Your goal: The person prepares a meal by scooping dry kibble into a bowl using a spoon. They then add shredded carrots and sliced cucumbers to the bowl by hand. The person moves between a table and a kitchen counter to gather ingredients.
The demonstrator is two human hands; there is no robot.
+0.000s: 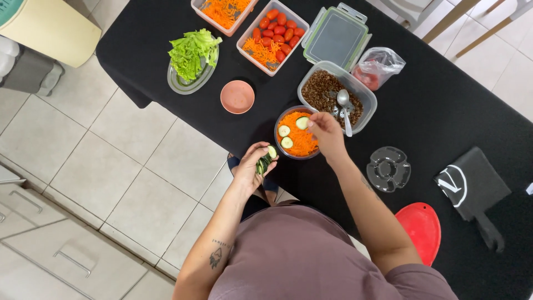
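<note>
Lettuce [194, 53] sits heaped on a clear oval dish [181, 85] near the table's [455, 116] left edge, with a small pink bowl [237, 96] just beside it toward the front. Behind these, at the far edge, a tub of grated carrot [224, 12] stands next to a tub of cherry tomatoes [273, 34] with more carrot in its near end.

At the front edge, just off the table, the left hand [252, 166] is curled around a small stack of cucumber slices [265, 160], fingers pressed together on them with the top slice showing at the fingertips. Just right of it, on the table's front edge, stands a clear bowl [281, 145] filled with grated carrot; two slices already lie flat on the carrot. The right hand [327, 133] hangs over the bowl's right rim, thumb and forefinger pinching a third slice [302, 123] that touches the carrot at the far side. So the stack is apart from the bowl, the pinched slice inside it.

Behind the bowl, a tub of brown grains [327, 89] holds a spoon [344, 105]; its lid [336, 38] lies further back, a plastic bag [377, 66] beside it. Rightward lie a clear flower-shaped lid [388, 168], a red lid [420, 229] at the front edge, and a black cloth [472, 186].
</note>
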